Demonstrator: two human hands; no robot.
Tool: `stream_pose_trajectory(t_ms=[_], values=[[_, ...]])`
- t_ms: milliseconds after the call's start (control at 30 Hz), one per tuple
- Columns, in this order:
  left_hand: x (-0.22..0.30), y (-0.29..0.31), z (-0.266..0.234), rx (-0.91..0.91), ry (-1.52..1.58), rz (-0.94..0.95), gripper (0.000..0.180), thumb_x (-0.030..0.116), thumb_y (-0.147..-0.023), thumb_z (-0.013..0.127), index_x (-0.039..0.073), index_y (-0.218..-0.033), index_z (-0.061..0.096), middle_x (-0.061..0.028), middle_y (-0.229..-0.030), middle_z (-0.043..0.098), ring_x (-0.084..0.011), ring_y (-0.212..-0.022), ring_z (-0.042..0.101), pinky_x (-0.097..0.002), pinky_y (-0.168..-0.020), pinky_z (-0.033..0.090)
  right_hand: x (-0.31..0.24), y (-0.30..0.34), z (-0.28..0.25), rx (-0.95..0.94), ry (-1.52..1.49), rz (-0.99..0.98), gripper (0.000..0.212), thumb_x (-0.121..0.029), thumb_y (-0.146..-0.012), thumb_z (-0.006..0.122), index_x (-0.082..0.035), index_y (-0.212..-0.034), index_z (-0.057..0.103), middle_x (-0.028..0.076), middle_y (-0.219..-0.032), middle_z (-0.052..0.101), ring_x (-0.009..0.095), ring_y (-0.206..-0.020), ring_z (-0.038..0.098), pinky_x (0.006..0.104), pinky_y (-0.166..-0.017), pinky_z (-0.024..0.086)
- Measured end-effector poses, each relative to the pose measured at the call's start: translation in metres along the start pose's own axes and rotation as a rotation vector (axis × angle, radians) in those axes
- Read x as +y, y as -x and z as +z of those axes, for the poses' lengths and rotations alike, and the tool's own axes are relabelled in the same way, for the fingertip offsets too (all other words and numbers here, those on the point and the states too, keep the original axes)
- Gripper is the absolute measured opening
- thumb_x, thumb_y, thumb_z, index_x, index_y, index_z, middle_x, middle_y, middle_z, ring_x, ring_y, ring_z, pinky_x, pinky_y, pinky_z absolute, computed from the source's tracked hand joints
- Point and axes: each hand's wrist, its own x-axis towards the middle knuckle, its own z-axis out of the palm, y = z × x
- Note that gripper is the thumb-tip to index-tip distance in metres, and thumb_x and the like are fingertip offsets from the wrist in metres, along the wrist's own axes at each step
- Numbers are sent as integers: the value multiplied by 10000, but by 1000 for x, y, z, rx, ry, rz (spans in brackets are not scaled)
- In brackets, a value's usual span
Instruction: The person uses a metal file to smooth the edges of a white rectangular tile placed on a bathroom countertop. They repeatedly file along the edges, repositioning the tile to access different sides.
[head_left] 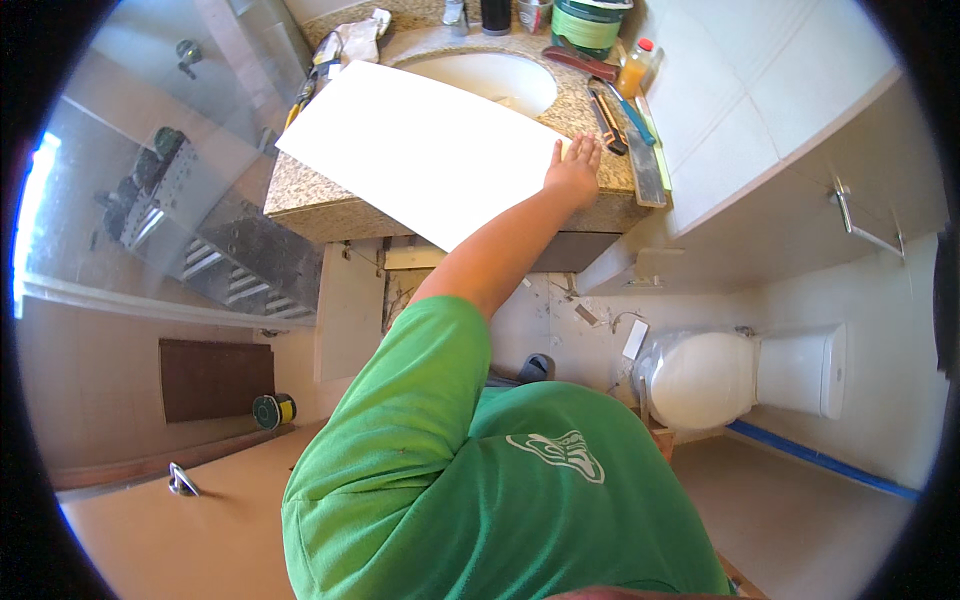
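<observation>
A large white rectangular panel (400, 150) lies across the granite countertop (310, 195), covering part of the oval sink basin (490, 75) and jutting past the counter's front edge. My left arm, in a green sleeve, reaches up over it. Flat at the panel's right corner rests my left hand (574, 172), its fingers stretched out and slightly apart. Just right of the fingertips is a black and orange utility knife (607, 122). Beside that lie a teal-handled tool (634, 118) and a flat metal blade or straightedge (648, 172). My right hand is out of view.
A green bucket (590, 27) and an orange-filled bottle (635, 68) stand at the back right. Whitish cloth (360, 40) lies back left. Below, a toilet (705, 380) is at right, with scraps (635, 340) on the floor. A cabinet door (350, 310) hangs open; glass stands left.
</observation>
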Motion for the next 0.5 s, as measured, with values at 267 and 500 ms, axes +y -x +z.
stream_pose_trajectory(t_ms=[267, 500], values=[[-7, 145, 2, 24, -17, 88, 811, 104, -914, 484, 37, -1654, 159, -123, -1743, 122, -282, -1613, 107, -533, -1290, 116, -3, -65, 2, -109, 123, -54, 358, -165, -994, 636, 32, -1290, 666, 153, -972, 740, 219, -872, 690, 378, -839, 550], [-33, 277, 4, 50, -26, 166, 787, 130, -936, 522, 53, -1647, 193, -116, -1733, 172, -268, -1607, 143, -529, -1293, 115, -18, -139, 3, -209, 153, -106, 354, -139, -960, 661, 39, -1266, 671, 122, -906, 730, 181, -814, 675, 352, -795, 552]])
